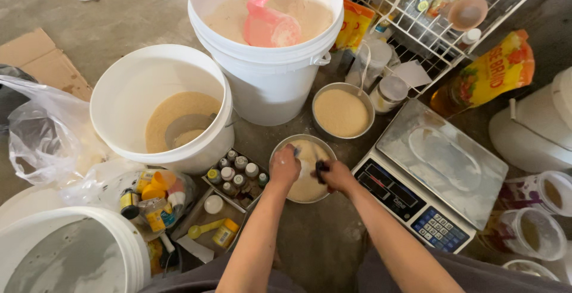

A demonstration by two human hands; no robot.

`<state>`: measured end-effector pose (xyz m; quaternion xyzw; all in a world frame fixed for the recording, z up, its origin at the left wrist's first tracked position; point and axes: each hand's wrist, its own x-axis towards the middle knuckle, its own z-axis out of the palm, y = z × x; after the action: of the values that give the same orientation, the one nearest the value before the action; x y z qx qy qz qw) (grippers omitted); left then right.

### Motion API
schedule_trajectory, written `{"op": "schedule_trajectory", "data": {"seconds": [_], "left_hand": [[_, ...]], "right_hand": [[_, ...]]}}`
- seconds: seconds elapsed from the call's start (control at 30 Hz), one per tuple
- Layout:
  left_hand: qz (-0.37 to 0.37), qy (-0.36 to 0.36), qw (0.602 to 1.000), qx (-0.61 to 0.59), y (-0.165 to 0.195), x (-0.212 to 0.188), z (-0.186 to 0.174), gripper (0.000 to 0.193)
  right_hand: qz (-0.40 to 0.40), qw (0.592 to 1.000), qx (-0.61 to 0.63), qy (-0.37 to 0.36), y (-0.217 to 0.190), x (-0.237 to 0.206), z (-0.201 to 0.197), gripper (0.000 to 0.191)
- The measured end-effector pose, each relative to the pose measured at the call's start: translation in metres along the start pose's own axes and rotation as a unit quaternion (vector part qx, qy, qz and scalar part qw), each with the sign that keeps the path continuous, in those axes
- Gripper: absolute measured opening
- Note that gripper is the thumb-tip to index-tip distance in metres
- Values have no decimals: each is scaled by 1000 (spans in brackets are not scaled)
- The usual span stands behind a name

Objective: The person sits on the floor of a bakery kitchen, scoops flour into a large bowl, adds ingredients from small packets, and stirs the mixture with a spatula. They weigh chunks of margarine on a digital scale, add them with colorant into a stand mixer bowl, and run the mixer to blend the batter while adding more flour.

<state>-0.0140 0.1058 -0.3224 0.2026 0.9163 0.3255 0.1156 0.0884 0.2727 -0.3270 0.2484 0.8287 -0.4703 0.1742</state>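
Both hands work over the steel bowl (pixel 307 174) of pale powder on the floor beside the scale (pixel 438 171), left hand (pixel 284 166) clenched on something blue (hard to identify), right hand (pixel 335 174) grasping a small dark object; powder is in, the scale's tray bare.

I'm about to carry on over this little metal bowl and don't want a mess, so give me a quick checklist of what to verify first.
1. Small metal bowl sits flat on the floor: ok.
2. Left hand steadies the bowl rim: ok.
3. Right hand has a firm grip on the small dark object: cannot tell, mostly hidden.
4. Powder stays inside the bowl: ok.
5. Scale platform is free: ok, but dusted white.
6. Tray of small bottles stands clear of the left elbow: ok.
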Motion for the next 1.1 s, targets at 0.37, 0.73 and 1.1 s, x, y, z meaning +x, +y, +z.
{"op": "schedule_trajectory", "data": {"seconds": [0.37, 0.73, 1.1], "left_hand": [[27, 78, 995, -59, 7, -18, -40, 31], [-24, 153, 983, -103, -62, -30, -183, 39], [-38, 168, 980, 101, -162, -101, -316, 25]], "right_hand": [[-75, 978, -193, -9, 0, -16, -7, 50], [-102, 968, -16, -230, -44, -36, 59, 38], [-265, 897, -325, -137, -114, -32, 238, 38]]}}
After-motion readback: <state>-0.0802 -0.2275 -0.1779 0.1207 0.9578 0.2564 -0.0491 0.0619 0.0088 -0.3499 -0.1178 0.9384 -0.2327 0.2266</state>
